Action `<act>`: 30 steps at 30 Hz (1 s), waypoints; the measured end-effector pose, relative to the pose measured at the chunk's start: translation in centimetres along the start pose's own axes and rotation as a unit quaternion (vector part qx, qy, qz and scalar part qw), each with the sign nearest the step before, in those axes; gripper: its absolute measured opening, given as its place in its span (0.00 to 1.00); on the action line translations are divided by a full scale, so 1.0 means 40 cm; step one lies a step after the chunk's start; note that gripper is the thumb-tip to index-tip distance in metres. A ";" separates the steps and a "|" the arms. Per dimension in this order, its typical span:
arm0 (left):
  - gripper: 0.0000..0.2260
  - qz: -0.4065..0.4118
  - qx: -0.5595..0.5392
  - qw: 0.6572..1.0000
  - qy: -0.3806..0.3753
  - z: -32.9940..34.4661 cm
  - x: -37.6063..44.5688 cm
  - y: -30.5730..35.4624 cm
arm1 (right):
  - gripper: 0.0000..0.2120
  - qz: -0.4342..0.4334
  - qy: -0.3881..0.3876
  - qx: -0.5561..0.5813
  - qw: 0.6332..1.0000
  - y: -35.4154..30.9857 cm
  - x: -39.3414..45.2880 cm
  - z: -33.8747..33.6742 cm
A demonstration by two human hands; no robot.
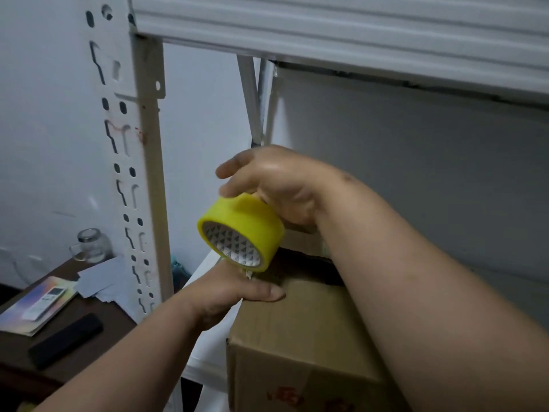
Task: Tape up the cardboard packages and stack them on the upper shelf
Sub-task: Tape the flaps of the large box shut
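A brown cardboard box (300,337) sits on the white shelf board (208,346), its far flaps dark and partly hidden behind my arm. My right hand (276,182) grips a yellow tape roll (246,224) from above, holding it tilted just over the box's far left corner. My left hand (231,286) lies at the box's top left edge, with the thumb pressed flat on the cardboard right under the roll. A short bit of tape end shows between the roll and my left thumb.
A white slotted metal upright (133,162) stands to the left and the upper shelf beam (326,25) runs overhead. Left of the rack, a dark table (89,346) carries a glass jar (90,245), papers, a white remote (47,301) and a black remote (65,340).
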State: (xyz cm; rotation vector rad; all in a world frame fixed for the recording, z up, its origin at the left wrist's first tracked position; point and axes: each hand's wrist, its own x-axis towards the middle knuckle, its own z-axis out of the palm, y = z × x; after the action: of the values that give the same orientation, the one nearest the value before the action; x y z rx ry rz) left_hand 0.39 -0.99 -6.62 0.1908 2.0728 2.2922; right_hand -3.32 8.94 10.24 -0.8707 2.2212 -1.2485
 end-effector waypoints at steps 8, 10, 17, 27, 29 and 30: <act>0.18 0.020 -0.194 0.976 0.095 0.033 -0.004 -0.040 | 0.21 -0.003 0.007 0.032 0.999 0.121 0.050 -0.040; 0.07 0.006 -0.207 0.974 0.094 0.042 -0.009 -0.027 | 0.21 0.001 0.040 -0.118 0.992 0.160 0.049 -0.051; 0.13 -0.014 -0.208 0.975 0.077 0.040 -0.002 -0.028 | 0.25 0.052 -0.101 -0.369 0.922 0.247 -0.046 -0.032; 0.23 -0.017 -0.088 0.995 0.036 0.032 -0.003 -0.014 | 0.30 0.033 -0.101 -0.351 0.930 0.293 -0.057 -0.033; 0.34 -0.019 -0.022 0.999 0.042 0.020 0.002 -0.013 | 0.31 0.033 -0.102 -0.330 0.938 0.299 -0.058 -0.031; 0.36 -0.022 0.013 0.999 0.042 0.012 0.004 -0.014 | 0.31 0.037 -0.100 -0.312 0.944 0.300 -0.060 -0.030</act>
State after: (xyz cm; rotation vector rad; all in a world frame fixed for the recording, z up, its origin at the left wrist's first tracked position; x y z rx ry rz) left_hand 0.27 -0.45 -7.14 0.0489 2.1235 2.2871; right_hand -6.09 16.06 0.60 -1.0655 2.4741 -0.3789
